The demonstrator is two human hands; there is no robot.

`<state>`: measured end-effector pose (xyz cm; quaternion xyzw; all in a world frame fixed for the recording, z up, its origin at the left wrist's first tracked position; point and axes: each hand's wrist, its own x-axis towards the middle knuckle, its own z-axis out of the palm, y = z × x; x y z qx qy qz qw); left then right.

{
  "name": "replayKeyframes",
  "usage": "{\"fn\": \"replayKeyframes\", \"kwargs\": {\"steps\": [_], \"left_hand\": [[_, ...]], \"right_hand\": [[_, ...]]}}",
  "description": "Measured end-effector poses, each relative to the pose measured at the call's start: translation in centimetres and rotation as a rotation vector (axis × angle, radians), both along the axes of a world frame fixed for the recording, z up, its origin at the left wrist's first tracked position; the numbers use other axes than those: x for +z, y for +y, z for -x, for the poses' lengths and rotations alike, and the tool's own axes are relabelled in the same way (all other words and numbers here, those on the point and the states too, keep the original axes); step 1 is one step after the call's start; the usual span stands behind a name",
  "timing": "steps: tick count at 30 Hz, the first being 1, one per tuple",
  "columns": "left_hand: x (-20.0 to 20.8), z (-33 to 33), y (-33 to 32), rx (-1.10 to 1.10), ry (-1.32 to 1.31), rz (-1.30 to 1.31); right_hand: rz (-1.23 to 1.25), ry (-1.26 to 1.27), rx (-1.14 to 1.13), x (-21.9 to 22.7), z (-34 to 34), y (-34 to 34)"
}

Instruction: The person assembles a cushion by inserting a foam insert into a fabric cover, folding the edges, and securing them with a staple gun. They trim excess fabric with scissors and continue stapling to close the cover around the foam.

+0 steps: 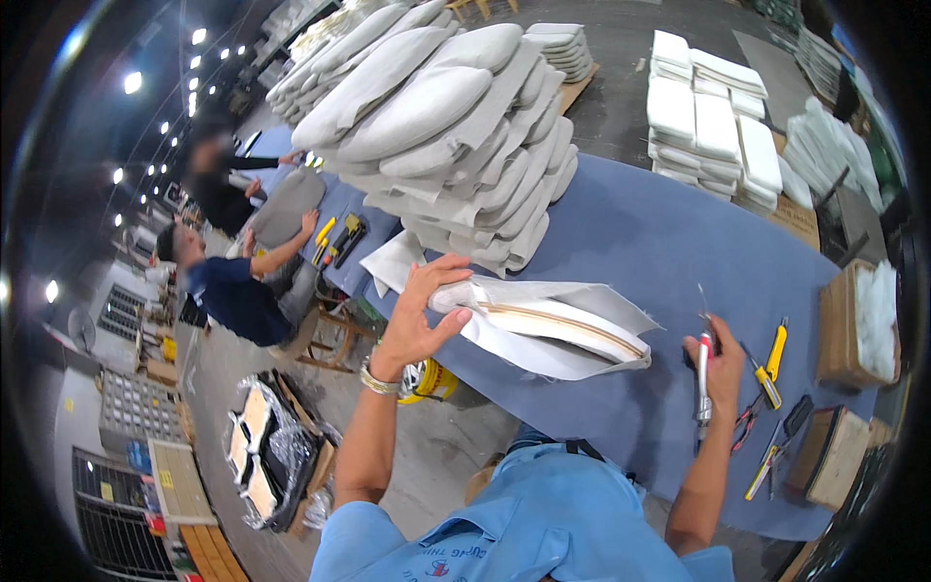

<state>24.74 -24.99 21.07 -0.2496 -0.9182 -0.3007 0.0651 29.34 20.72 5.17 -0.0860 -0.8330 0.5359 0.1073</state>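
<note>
My left hand point(423, 308) grips the rounded left end of a pale grey fabric-covered seat pad point(553, 325). The pad is tilted on its edge over the blue table, with loose fabric flaps spread apart and a layered wood-coloured rim showing between them. To its right, my right hand point(719, 364) is closed round a slim red and silver hand tool point(703, 380) whose thin pointed tip stands upward, apart from the pad. Close to that hand lie a yellow-handled screwdriver point(767, 390), a yellow cutter knife point(777, 347) and red-handled pliers point(746, 425).
A tall stack of grey covered pads point(465, 145) stands behind the seat pad on the blue table point(621, 223). Cardboard boxes point(836, 330) line the right edge. White foam pads point(693, 126) are piled beyond. Two people work at the far left; a yellow bucket point(427, 381) stands below the table.
</note>
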Motion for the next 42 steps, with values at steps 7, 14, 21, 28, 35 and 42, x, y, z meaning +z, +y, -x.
{"fn": "replayKeyframes", "kwargs": {"steps": [7, 14, 21, 28, 35, 42], "left_hand": [[-0.5, -4.6, -3.7, 0.028, -0.221, 0.057], [-3.6, -10.8, -4.5, 0.186, -0.291, 0.043], [-9.2, -17.3, -4.8, 0.312, -0.381, -0.123], [-13.8, -20.3, -1.0, 0.429, -0.414, -0.447], [-23.5, -13.8, 9.0, 0.317, -0.288, -0.577], [-25.3, -15.8, 11.8, 0.292, -0.202, -0.515]], "right_hand": [[-0.462, -0.508, -0.264, -11.3, -4.5, 13.2], [-0.825, -0.187, -0.234, -13.6, -1.6, 15.3], [0.676, -0.367, 0.097, -11.2, 3.4, -7.7], [0.754, -0.235, 0.015, -13.1, 10.3, -8.6], [0.159, -0.168, -0.054, -2.8, 12.3, 0.0], [-0.12, -0.193, 0.529, 2.1, -1.0, -10.5]]}}
